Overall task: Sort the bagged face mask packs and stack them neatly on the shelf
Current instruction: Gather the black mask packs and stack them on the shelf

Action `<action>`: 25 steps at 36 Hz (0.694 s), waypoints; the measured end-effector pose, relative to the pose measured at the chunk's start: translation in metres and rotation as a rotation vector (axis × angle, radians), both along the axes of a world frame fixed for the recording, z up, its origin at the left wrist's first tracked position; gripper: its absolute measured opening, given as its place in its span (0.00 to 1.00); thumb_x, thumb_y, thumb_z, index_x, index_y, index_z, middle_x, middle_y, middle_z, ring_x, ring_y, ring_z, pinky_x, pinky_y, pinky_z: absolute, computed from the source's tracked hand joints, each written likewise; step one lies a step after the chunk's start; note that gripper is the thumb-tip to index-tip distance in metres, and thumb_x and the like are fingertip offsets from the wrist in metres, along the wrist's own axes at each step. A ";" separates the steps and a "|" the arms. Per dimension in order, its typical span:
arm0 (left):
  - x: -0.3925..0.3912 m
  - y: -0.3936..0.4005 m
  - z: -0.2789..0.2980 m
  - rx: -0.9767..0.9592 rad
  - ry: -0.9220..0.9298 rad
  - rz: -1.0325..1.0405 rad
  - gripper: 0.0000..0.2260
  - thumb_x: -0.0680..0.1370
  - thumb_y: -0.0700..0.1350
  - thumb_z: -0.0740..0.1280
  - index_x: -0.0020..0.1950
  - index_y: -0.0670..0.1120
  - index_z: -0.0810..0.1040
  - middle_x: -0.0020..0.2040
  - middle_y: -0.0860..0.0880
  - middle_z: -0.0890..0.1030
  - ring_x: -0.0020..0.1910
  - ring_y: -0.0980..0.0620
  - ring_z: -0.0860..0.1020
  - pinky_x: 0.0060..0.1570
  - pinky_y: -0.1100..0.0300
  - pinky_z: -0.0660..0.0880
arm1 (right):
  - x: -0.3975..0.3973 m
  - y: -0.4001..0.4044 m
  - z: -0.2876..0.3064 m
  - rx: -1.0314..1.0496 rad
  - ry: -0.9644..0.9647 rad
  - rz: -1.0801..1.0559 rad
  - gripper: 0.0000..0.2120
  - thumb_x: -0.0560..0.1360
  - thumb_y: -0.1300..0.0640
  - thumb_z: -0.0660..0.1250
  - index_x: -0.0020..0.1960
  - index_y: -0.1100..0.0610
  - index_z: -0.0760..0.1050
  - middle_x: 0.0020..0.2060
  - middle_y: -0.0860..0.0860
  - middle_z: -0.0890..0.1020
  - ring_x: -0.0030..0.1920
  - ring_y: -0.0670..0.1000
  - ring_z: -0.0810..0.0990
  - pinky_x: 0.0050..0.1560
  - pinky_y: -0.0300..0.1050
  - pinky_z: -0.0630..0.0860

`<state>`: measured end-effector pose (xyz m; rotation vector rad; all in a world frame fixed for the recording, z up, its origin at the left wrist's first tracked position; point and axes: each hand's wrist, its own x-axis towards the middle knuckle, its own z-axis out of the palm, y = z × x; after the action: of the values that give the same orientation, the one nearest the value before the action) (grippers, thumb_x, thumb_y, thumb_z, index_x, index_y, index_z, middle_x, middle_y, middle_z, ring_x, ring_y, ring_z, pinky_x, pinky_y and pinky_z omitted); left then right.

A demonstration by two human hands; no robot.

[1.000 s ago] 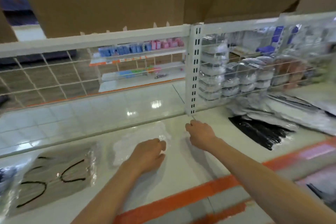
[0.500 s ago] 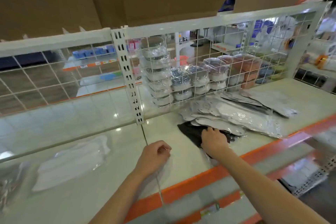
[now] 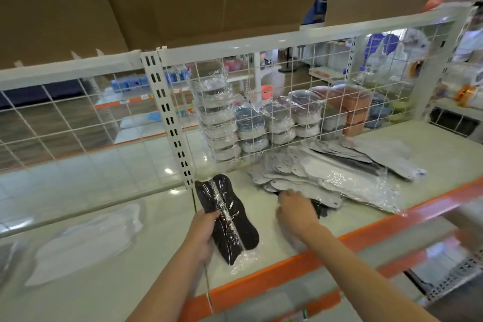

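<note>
While the left hand (image 3: 202,232) grips one bagged black mask pack (image 3: 226,217) just above the shelf (image 3: 162,264), the right hand (image 3: 295,208), fingers bent, reaches into the loose heap of grey packs (image 3: 326,178); its grasp cannot be told. One white pack (image 3: 86,240) lies apart at left. Sorting appears barely begun: heap unsorted, no neat stack yet.

Brown cardboard panels (image 3: 183,0) filled the twelve o'clock region above a white wire-mesh back grid (image 3: 300,102). A white slotted metal upright (image 3: 170,123) divided the grid. Behind the mesh, stacked plastic-wrapped round containers (image 3: 251,125) stood left of reddish-brown tubs (image 3: 352,107). At two o'clock lay blue items (image 3: 384,44), blurred.
</note>
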<state>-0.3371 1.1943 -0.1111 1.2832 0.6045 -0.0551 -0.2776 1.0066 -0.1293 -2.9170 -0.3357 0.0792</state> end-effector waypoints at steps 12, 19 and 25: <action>0.002 0.011 -0.008 -0.147 0.001 0.018 0.09 0.80 0.36 0.58 0.57 0.36 0.75 0.46 0.38 0.82 0.45 0.43 0.80 0.43 0.51 0.75 | 0.019 -0.023 -0.001 -0.217 -0.036 -0.073 0.15 0.78 0.59 0.55 0.63 0.57 0.70 0.61 0.54 0.72 0.64 0.56 0.69 0.61 0.49 0.68; 0.005 0.000 -0.015 -0.319 -0.038 -0.101 0.19 0.77 0.52 0.64 0.61 0.39 0.76 0.57 0.38 0.81 0.58 0.40 0.79 0.54 0.48 0.76 | -0.018 0.027 0.018 0.492 0.079 0.139 0.03 0.74 0.59 0.64 0.42 0.52 0.73 0.41 0.49 0.78 0.43 0.48 0.75 0.43 0.38 0.69; 0.008 0.001 -0.020 -0.155 -0.064 0.056 0.14 0.76 0.29 0.61 0.62 0.34 0.72 0.50 0.36 0.81 0.47 0.42 0.80 0.45 0.52 0.77 | -0.020 0.023 0.015 0.476 0.160 0.286 0.10 0.79 0.54 0.61 0.53 0.57 0.78 0.48 0.49 0.81 0.47 0.47 0.77 0.47 0.36 0.71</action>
<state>-0.3291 1.1950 -0.1312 1.1135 0.5699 -0.0147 -0.2979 1.0296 -0.1141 -2.3615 -0.6429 0.2381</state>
